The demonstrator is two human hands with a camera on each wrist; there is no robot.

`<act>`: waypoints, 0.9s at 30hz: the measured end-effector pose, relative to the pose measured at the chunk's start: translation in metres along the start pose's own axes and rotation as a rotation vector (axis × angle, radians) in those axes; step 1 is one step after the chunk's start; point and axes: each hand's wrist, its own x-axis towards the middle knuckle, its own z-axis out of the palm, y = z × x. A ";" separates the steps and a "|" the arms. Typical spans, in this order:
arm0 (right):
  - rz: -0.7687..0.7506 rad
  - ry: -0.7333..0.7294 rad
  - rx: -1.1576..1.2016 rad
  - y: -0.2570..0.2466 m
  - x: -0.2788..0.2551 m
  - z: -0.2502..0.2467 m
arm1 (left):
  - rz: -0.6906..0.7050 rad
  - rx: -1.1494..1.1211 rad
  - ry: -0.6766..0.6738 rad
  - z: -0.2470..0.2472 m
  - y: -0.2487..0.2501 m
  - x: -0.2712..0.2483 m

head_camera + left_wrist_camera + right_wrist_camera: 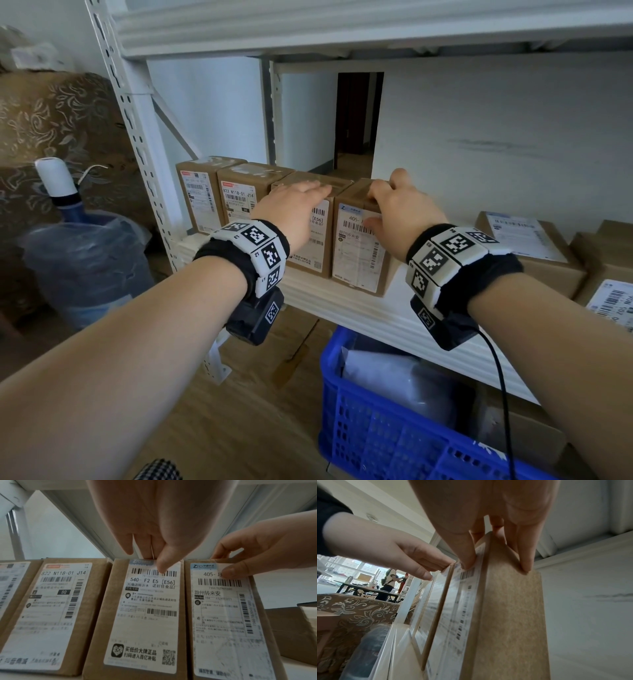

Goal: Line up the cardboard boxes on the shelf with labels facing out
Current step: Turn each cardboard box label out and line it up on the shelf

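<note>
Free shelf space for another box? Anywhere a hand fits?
Bare shelf runs between the 405 box, gripped by the right hand, and the flat boxes at right; a hand likely passes there. Left of it, four upright boxes stand packed, no gaps; left hand grips the 540 box.
</note>
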 end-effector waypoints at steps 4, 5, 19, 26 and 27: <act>0.002 0.003 -0.001 -0.001 0.000 0.000 | 0.002 0.017 -0.005 -0.003 0.003 -0.002; 0.005 0.006 0.001 -0.001 0.000 0.000 | 0.002 0.020 -0.007 -0.004 0.004 -0.003; 0.027 0.030 0.142 -0.002 -0.001 0.000 | -0.043 -0.048 -0.019 -0.003 0.002 -0.006; 0.038 0.010 0.122 -0.001 -0.004 -0.004 | -0.092 -0.056 -0.058 -0.011 0.008 -0.003; 0.037 0.009 0.119 -0.001 -0.005 -0.004 | -0.100 -0.057 -0.061 -0.012 0.009 -0.003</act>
